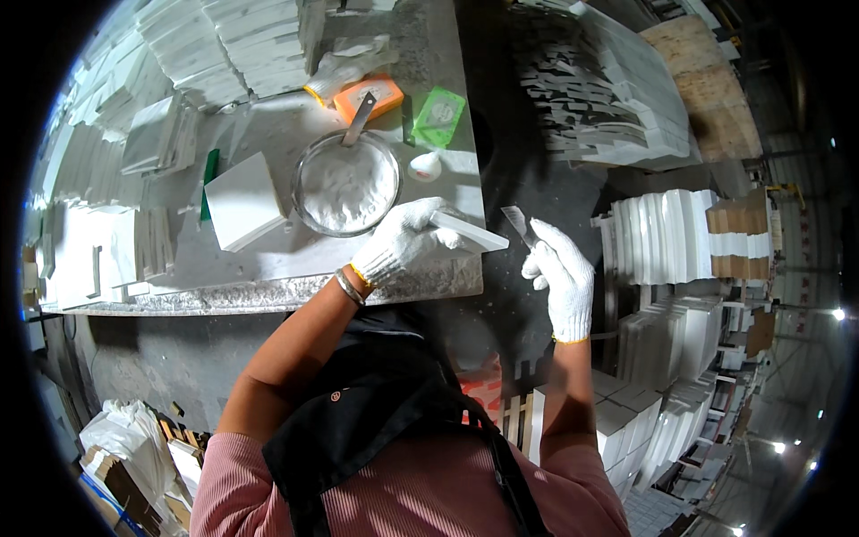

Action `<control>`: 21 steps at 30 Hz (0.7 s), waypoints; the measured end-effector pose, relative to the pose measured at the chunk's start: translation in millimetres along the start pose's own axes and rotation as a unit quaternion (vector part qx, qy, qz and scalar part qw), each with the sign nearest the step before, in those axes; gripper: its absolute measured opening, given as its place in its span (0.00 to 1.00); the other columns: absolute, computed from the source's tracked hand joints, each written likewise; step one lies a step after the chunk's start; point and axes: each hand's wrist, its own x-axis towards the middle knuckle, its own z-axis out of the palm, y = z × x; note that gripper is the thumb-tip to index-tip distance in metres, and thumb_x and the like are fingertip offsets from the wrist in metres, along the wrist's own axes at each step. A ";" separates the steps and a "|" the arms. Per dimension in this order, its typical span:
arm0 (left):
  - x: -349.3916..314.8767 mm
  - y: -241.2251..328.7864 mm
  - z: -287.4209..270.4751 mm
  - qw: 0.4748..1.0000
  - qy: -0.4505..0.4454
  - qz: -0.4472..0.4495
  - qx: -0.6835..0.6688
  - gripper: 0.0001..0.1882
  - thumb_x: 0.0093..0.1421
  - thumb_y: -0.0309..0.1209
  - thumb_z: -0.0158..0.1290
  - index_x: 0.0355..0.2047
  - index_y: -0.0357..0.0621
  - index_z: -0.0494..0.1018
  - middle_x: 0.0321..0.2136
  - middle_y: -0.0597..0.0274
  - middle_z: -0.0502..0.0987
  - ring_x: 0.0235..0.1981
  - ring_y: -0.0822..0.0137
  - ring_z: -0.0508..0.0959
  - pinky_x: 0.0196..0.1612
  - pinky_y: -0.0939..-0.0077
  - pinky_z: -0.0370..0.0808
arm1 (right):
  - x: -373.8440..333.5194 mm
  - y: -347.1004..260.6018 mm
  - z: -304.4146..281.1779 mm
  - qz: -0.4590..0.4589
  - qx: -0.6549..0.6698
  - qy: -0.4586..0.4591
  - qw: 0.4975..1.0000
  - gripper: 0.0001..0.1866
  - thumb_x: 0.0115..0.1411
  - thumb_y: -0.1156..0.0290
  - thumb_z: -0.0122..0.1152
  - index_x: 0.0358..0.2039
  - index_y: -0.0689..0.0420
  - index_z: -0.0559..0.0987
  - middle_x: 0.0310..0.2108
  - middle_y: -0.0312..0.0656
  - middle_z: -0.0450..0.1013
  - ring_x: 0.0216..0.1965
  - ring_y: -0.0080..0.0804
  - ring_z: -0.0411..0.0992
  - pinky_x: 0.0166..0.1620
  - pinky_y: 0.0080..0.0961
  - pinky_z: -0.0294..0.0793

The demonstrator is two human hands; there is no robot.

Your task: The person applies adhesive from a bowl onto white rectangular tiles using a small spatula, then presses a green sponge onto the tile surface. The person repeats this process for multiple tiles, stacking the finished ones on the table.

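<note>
My left hand (404,238), in a white knit glove, grips a white tile (472,233) that is tilted so its narrow edge shows. It is over the right part of the worktable. My right hand (557,268), also gloved, is closed on a small flat scraper (516,219), whose blade points up and left, apart from the tile. Just beyond my left hand stands a round bowl (299,192) of white powder or paste (347,190). A putty knife (361,119) leans on its far rim. Left of the bowl lies a stack of white tiles (243,201).
An orange box (369,98), a green box (439,117), a small white bottle (425,166) and a spare glove (344,72) are beyond the bowl. Tile stacks (210,54) crowd the table's far left. More stacked tiles (658,237) stand to the right, past the table edge.
</note>
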 end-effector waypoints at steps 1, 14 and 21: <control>-0.7 -2.0 -0.1 0.999 0.008 -0.023 -0.021 0.14 0.56 0.23 0.62 0.42 0.36 0.77 0.36 0.62 0.79 0.38 0.72 0.77 0.45 0.77 0.74 | -3.3 2.5 -2.0 0.006 0.006 0.004 1.000 0.17 0.65 0.72 0.55 0.54 0.57 0.78 0.27 0.36 0.76 0.25 0.15 0.71 0.26 0.13 0.67; -6.5 -20.2 1.5 0.983 0.026 -0.069 -0.170 0.13 0.59 0.25 0.59 0.45 0.38 0.75 0.37 0.63 0.79 0.39 0.74 0.77 0.44 0.77 0.75 | -16.4 -3.0 59.7 -0.111 -0.025 -0.052 0.992 0.17 0.64 0.78 0.57 0.54 0.60 0.78 0.35 0.38 0.78 0.31 0.18 0.73 0.34 0.18 0.74; -27.1 21.6 2.3 0.971 0.050 -0.163 -0.169 0.09 0.63 0.29 0.57 0.41 0.38 0.74 0.38 0.62 0.80 0.39 0.74 0.77 0.45 0.78 0.74 | -21.2 -9.3 27.1 -0.006 -0.010 0.147 0.989 0.22 0.65 0.71 0.55 0.60 0.56 0.73 0.29 0.35 0.77 0.28 0.16 0.72 0.29 0.15 0.69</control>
